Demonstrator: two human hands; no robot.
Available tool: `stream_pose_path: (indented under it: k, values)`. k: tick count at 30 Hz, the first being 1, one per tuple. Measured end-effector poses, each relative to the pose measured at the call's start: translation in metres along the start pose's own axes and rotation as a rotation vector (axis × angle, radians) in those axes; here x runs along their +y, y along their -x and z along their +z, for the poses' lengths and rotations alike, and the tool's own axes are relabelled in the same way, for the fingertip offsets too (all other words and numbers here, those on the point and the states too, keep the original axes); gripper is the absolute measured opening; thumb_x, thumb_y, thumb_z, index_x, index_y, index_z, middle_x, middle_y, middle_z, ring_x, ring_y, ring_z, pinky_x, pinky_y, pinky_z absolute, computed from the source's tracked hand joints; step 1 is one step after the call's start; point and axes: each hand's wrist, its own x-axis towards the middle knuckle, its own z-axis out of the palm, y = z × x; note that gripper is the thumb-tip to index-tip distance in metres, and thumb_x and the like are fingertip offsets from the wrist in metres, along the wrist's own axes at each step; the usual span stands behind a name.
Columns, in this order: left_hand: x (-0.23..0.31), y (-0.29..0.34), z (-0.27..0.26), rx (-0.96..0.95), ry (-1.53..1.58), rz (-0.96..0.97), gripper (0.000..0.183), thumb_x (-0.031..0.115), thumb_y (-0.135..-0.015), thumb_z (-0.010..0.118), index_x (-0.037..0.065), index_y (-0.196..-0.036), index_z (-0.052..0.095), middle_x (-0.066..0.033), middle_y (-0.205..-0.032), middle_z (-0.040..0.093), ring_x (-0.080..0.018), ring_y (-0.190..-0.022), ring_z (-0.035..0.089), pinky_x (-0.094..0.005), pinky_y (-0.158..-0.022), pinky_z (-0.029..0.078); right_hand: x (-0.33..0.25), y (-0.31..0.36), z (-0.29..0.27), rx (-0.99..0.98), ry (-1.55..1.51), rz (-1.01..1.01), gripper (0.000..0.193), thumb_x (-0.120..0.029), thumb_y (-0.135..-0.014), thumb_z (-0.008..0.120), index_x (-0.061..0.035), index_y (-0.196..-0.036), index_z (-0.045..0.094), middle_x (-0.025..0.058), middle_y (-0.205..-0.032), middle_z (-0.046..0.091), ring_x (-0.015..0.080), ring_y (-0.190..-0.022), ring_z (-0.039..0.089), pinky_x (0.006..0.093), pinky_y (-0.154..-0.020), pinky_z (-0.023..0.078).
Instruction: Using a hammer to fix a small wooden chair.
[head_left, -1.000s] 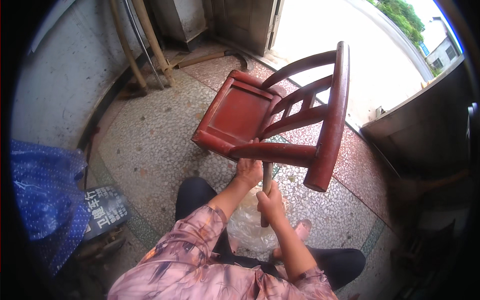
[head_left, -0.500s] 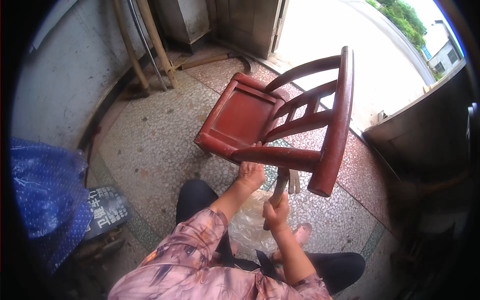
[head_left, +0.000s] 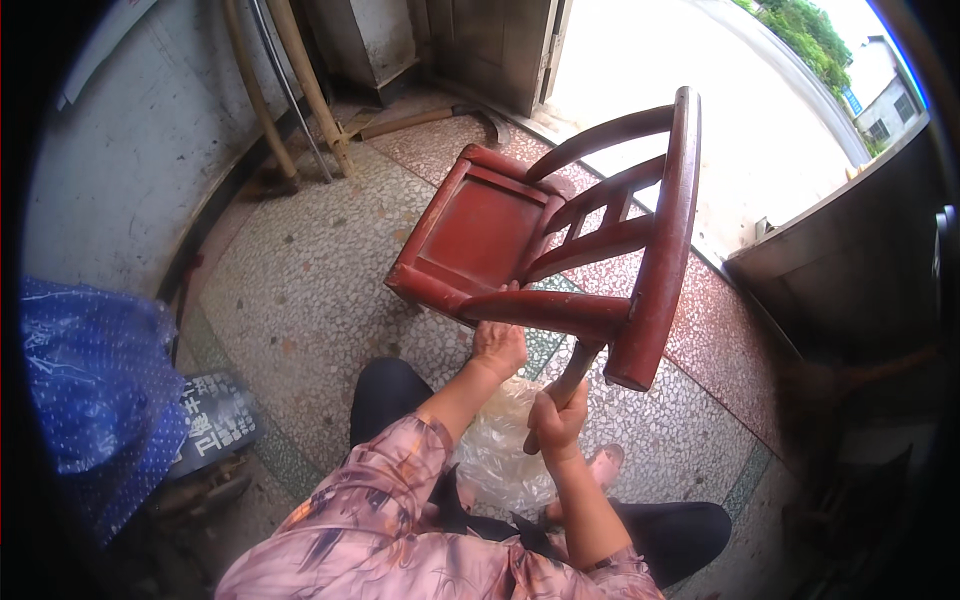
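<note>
A red-brown wooden chair [head_left: 470,240] with a slatted back stands before me, the top rail of its back toward the right. My left hand [head_left: 499,345] is closed at the near rear corner of its seat, with fingers going up behind the nearest back slat. The claw hammer's wooden handle [head_left: 571,385] is wrapped in my right hand [head_left: 559,418]. Its head is hidden behind the chair's back, below the near slat. Under my hands a crumpled clear plastic sheet [head_left: 505,450] lies between my legs.
Wooden poles [head_left: 305,90] and a metal rod lean on the left wall, and a sickle-like tool [head_left: 425,120] lies near the doorway. Blue plastic sheeting [head_left: 95,380] and a dark printed board [head_left: 215,420] are at left. A dark door panel [head_left: 840,290] stands at right.
The hammer has tilted and moved up and away, so its head has gone out of sight behind the chair's back. The chair has shifted very slightly left; my left hand keeps its place on it.
</note>
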Motion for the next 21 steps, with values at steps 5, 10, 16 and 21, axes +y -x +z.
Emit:
stream_pose_path:
  k: [5,10,16,21]
  values:
    - [0.002,-0.001,0.003,0.052,0.081,0.022,0.067,0.016,-0.082,0.044,0.003,-0.146,0.026,-0.0214,-0.151,0.023,-0.0333,-0.14,0.021,-0.0435,-0.116,0.013,0.023,-0.006,0.001,-0.057,0.379,0.068,0.017,-0.008,-0.077,0.059,-0.0039,-0.089,0.048,0.0049,-0.061,0.054,0.0139,-0.045,0.054,0.029,-0.044,0.044]
    - [-0.005,0.0,0.008,0.045,0.011,0.018,0.067,0.014,-0.079,0.052,0.008,-0.143,0.034,-0.0201,-0.149,0.027,-0.035,-0.139,0.023,-0.0462,-0.115,0.016,0.005,-0.004,0.008,-0.086,0.258,0.115,0.017,-0.008,-0.076,0.058,-0.0033,-0.089,0.049,0.0065,-0.063,0.056,0.0147,-0.047,0.055,0.0299,-0.045,0.046]
    - [-0.003,0.01,-0.008,0.272,0.061,0.112,0.05,0.011,-0.082,0.053,0.013,-0.133,0.052,-0.0153,-0.148,0.033,-0.0356,-0.136,0.03,-0.0457,-0.113,0.023,0.012,-0.003,-0.008,-0.011,0.242,0.005,0.023,-0.008,-0.076,0.059,0.0001,-0.096,0.052,0.0074,-0.063,0.058,0.0154,-0.047,0.057,0.0299,-0.046,0.047]
    - [-0.005,0.017,-0.01,0.225,0.104,0.172,0.043,0.012,-0.084,0.054,0.014,-0.127,0.057,-0.0143,-0.144,0.038,-0.0354,-0.132,0.035,-0.0452,-0.109,0.028,0.018,0.0,-0.012,-0.005,0.243,0.079,0.023,-0.009,-0.076,0.059,0.0009,-0.096,0.053,0.0086,-0.062,0.059,0.017,-0.046,0.058,0.0305,-0.045,0.047]
